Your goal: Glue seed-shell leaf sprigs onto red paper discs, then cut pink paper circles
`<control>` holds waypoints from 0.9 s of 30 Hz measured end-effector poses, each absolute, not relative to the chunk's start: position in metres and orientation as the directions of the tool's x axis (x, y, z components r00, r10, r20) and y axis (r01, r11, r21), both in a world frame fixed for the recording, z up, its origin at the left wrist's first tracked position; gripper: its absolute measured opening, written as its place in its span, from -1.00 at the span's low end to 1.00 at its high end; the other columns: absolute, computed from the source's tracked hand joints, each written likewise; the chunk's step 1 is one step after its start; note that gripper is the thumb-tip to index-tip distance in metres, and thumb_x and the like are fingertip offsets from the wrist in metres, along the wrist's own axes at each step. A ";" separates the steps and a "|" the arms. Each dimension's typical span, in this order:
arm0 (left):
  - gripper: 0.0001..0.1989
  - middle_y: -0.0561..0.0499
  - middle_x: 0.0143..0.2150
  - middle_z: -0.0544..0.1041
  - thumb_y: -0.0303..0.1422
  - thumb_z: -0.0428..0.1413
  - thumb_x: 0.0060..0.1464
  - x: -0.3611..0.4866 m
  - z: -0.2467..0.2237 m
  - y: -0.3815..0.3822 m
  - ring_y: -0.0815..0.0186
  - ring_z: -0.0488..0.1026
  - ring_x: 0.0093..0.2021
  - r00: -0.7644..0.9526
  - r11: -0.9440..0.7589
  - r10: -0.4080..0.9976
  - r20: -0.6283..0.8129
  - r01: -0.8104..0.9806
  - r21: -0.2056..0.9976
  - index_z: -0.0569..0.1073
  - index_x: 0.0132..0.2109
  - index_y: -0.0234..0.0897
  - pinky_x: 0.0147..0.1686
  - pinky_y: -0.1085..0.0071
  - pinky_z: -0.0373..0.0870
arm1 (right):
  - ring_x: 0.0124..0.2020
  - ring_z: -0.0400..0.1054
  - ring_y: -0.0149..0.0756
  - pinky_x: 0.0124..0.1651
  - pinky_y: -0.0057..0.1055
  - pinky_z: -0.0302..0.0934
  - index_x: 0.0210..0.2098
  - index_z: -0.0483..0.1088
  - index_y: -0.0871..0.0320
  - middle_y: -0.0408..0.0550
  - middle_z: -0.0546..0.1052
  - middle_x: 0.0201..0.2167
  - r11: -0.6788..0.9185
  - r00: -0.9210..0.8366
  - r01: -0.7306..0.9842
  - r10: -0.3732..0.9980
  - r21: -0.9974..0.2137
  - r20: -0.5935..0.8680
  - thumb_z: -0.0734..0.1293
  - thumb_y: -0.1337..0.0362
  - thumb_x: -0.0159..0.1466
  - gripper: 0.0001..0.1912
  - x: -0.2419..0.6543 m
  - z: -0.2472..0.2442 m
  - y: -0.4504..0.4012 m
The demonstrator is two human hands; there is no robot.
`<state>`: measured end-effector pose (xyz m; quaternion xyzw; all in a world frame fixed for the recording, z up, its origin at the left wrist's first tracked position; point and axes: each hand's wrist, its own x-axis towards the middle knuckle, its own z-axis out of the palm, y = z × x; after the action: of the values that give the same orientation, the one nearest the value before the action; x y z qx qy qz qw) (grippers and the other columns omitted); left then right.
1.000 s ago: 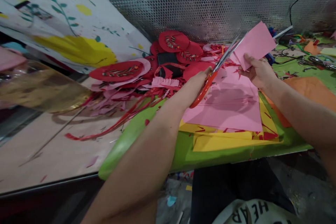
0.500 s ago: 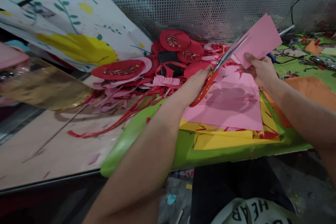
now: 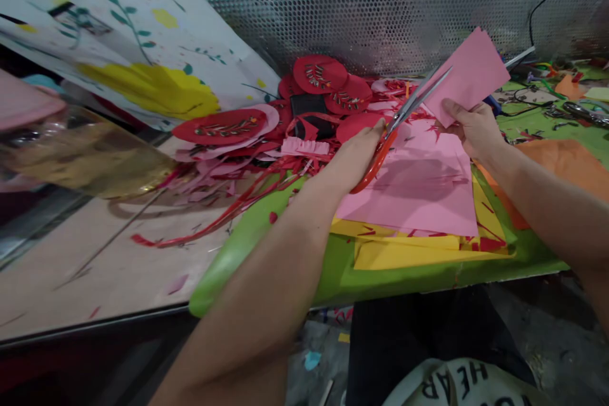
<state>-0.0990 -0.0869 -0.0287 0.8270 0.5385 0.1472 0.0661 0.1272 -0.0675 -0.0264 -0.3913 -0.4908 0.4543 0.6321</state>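
My left hand (image 3: 364, 149) is wrapped round the red-orange handles of a pair of scissors (image 3: 378, 162); most of its fingers are hidden. The slightly parted blades point up and to the right, at the left edge of a folded pink paper (image 3: 476, 73). That paper is pinched at its lower edge between the thumb and fingers of my right hand (image 3: 469, 124), raised above the table. Beneath both hands lie pink sheets (image 3: 413, 196) on top of yellow paper (image 3: 409, 257).
Red discs with leafy decoration (image 3: 318, 74) are piled with pink and red strips left of centre. Orange paper (image 3: 566, 168) lies at the right. A perforated metal panel (image 3: 304, 6) stands behind. A gold plastic bag (image 3: 95, 158) and a floral sheet (image 3: 190, 32) are at the left.
The view has shifted slightly, so the things on the left appear a little further right. Both hands keep their hold on the scissors and the pink paper, almost unmoved.
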 end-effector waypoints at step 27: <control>-0.51 -0.18 0.02 0.54 -0.52 -0.16 0.23 -0.095 -0.011 -0.105 0.17 0.50 0.00 0.379 -0.423 0.887 0.264 0.897 0.132 0.26 0.28 -0.36 0.01 0.28 0.40 | -0.42 0.42 -0.40 -0.39 -0.38 0.44 -0.40 0.38 0.05 -0.23 0.53 -0.41 0.278 0.075 -0.272 0.961 -0.921 0.268 0.53 0.15 -0.07 -0.69 0.130 -0.025 -0.067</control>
<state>-0.0945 -0.1052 -0.0107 0.8302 0.5371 0.1483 -0.0165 0.1303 -0.0670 -0.0245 -0.3588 -0.4799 0.4819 0.6394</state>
